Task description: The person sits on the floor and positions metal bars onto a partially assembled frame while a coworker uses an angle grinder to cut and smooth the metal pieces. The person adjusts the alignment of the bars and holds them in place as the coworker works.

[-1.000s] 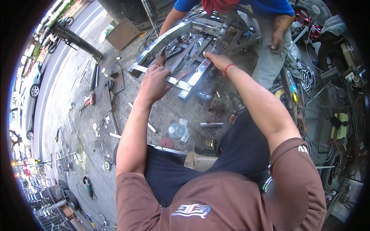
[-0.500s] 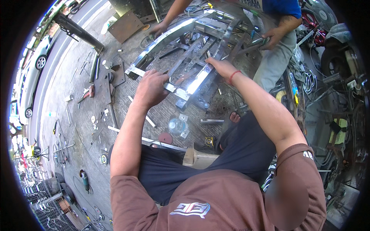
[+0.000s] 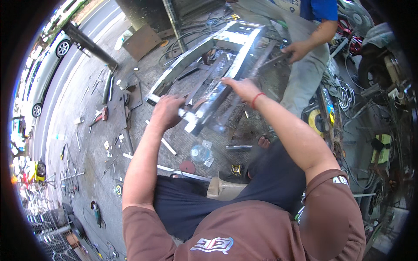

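A shiny welded metal frame (image 3: 241,58) of square tubing is held tilted in front of me, above darker bars lying on the ground. My left hand (image 3: 167,112) is closed around the bar at its near end. My right hand (image 3: 244,90) grips the right-hand rail, thumb on top; its other fingers are partly hidden by the frame. Across from me, a co-worker's hand (image 3: 298,51) holds a tool-like thing or bar that I cannot make out.
Between my legs and the frame lie a clear plastic bottle (image 3: 199,152), a reddish disc (image 3: 187,166), a tape measure (image 3: 235,170) and a metal tube (image 3: 238,148). An angle grinder (image 3: 96,213) lies at left. A post (image 3: 89,45) rises near the road; cables and a tire (image 3: 375,75) crowd the right.
The frame has tilted and shifted left, its near corner coming closer to me, with both my hands still on it. The co-worker's other hand has drawn back from the frame's far left side.
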Demonstrator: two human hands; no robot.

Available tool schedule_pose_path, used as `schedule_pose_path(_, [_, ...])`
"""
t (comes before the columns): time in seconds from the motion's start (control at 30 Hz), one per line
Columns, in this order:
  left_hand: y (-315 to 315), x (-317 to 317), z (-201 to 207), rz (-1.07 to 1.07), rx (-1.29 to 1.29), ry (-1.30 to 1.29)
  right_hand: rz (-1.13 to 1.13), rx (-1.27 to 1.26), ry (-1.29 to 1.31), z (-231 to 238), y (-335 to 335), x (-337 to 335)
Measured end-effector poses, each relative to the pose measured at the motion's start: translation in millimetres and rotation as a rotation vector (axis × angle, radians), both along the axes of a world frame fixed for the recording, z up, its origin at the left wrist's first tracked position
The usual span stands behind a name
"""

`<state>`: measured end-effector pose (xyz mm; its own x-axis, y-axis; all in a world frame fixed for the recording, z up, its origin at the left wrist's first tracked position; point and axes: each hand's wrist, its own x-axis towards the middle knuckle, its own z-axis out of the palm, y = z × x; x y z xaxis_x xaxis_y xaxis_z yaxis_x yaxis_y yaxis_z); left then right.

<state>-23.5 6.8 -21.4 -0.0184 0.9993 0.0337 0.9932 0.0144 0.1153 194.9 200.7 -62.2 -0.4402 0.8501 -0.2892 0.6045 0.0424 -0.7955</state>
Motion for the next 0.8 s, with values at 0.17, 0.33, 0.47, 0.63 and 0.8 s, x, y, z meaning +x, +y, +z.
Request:
schedule_pose_path(0.17, [-4.3, -27.9, -9.8, -0.065, 0.011, -0.156, -0.141, 0.088, 0.074, -4.1, -14.0, -18.1])
schedule_pose_path(0.33, [-5.2, -32.4, -14.5, -0.044, 0.145, -0.198, -0.274, 0.060, 0.291, 11.1, -19.6, -15.6])
schedule_pose_path(0.47, [-7.6, -50.3, -9.8, 0.180, 0.276, -0.301, -0.379, -0.036, 0.373, 34.1, -13.3, -7.9])
schedule_pose_path(0.63, [0.8, -100.0, -18.3, 0.396, 0.363, -0.769, 0.059, 0.115, 0.787, 74.3, -9.7, -19.0])
schedule_pose_path(0.8, [7.6, -146.1, -31.9, 0.182, 0.687, 0.066, 0.124, 0.347, 0.875, 121.6, 10.8, -56.2])
